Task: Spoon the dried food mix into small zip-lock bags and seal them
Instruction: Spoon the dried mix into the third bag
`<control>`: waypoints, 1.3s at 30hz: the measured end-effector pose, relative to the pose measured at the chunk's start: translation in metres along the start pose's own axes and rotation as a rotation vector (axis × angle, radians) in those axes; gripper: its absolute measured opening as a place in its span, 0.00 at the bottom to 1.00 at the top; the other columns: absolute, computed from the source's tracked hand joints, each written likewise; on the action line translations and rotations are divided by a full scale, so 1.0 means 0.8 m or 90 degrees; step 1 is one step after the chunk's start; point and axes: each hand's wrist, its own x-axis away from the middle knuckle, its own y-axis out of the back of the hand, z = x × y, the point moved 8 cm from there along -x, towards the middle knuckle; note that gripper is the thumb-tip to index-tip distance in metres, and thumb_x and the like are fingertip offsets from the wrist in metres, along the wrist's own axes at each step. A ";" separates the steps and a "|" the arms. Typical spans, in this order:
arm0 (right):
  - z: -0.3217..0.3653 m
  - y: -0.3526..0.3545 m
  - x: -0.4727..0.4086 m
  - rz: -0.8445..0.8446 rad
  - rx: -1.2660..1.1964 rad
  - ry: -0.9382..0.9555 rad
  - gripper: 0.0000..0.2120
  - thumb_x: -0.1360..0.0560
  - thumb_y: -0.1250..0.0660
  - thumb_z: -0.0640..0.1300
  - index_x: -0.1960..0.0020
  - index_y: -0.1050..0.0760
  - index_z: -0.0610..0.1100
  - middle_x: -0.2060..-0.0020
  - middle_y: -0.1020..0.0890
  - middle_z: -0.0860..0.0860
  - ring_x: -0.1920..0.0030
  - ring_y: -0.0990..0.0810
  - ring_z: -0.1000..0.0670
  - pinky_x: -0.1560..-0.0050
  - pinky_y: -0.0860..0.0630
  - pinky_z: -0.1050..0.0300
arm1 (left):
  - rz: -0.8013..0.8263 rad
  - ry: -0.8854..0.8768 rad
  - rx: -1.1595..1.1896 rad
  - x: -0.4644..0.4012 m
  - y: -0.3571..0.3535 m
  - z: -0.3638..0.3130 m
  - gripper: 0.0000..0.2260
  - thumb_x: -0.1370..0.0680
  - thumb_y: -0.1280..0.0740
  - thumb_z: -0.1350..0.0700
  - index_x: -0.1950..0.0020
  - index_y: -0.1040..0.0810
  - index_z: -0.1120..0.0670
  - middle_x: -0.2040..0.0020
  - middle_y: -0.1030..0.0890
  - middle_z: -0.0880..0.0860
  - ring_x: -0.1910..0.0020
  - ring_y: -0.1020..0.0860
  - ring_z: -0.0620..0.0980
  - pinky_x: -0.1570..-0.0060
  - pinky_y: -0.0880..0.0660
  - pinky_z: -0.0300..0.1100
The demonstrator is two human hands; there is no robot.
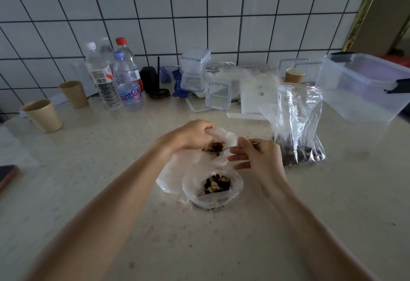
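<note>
Filling is the step in hand: at frame centre the right hand [255, 158] pinches a spoon [224, 147] heaped with mix, while the left hand [195, 134] grips a small bag [228, 136] open. Next the spoon should tip inside without spilling; another filled bag [213, 189] sits unsealed just below.

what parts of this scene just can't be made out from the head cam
- Left hand: its fingertips are curled into the small bag, hiding the grip.
- Spoon: handle mostly covered by the right hand.
- Large zip-lock bag: glare and creases blur its contents.
- Dark object: cut off by the left edge.
- Bottle labels: too blurred to read fully.
</note>
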 end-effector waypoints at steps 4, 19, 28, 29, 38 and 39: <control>0.005 0.004 0.000 -0.030 0.045 0.048 0.11 0.17 0.33 0.44 0.53 0.16 0.39 0.64 0.12 0.47 0.65 0.12 0.46 0.70 0.17 0.53 | -0.020 -0.002 0.071 -0.006 0.003 0.009 0.09 0.19 0.33 0.54 0.58 0.27 0.54 0.56 0.22 0.53 0.56 0.24 0.53 0.55 0.28 0.48; -0.001 -0.003 0.000 0.033 -0.059 -0.048 0.09 0.17 0.35 0.38 0.49 0.18 0.34 0.60 0.12 0.40 0.63 0.12 0.44 0.71 0.20 0.56 | -0.135 -0.118 0.057 0.005 0.008 0.001 0.09 0.18 0.30 0.58 0.47 0.20 0.65 0.48 0.16 0.61 0.46 0.19 0.57 0.41 0.23 0.52; -0.011 -0.008 -0.001 0.071 -0.093 -0.103 0.10 0.16 0.36 0.40 0.47 0.19 0.34 0.59 0.12 0.40 0.60 0.12 0.40 0.68 0.18 0.56 | -0.211 -0.197 0.053 0.008 0.004 0.005 0.04 0.18 0.31 0.62 0.52 0.19 0.54 0.54 0.16 0.47 0.52 0.20 0.35 0.55 0.28 0.24; -0.012 -0.008 -0.001 0.073 -0.099 -0.110 0.10 0.16 0.36 0.40 0.47 0.19 0.33 0.59 0.12 0.40 0.60 0.11 0.40 0.67 0.18 0.56 | -0.213 -0.200 0.057 0.008 0.004 0.005 0.03 0.18 0.31 0.62 0.50 0.18 0.55 0.53 0.16 0.48 0.51 0.20 0.37 0.54 0.28 0.24; -0.006 -0.001 0.004 0.067 -0.184 -0.145 0.11 0.16 0.35 0.40 0.45 0.20 0.31 0.56 0.12 0.37 0.58 0.11 0.40 0.67 0.17 0.55 | -0.199 -0.151 0.096 0.017 0.020 0.016 0.14 0.20 0.27 0.53 0.35 0.19 0.51 0.39 0.17 0.46 0.40 0.21 0.42 0.41 0.26 0.38; -0.003 0.001 0.005 0.066 -0.185 -0.139 0.11 0.16 0.35 0.40 0.45 0.20 0.31 0.56 0.12 0.37 0.57 0.12 0.39 0.67 0.17 0.54 | -0.194 -0.149 0.111 0.019 0.023 0.017 0.13 0.21 0.26 0.53 0.36 0.19 0.50 0.40 0.17 0.45 0.40 0.21 0.40 0.41 0.26 0.37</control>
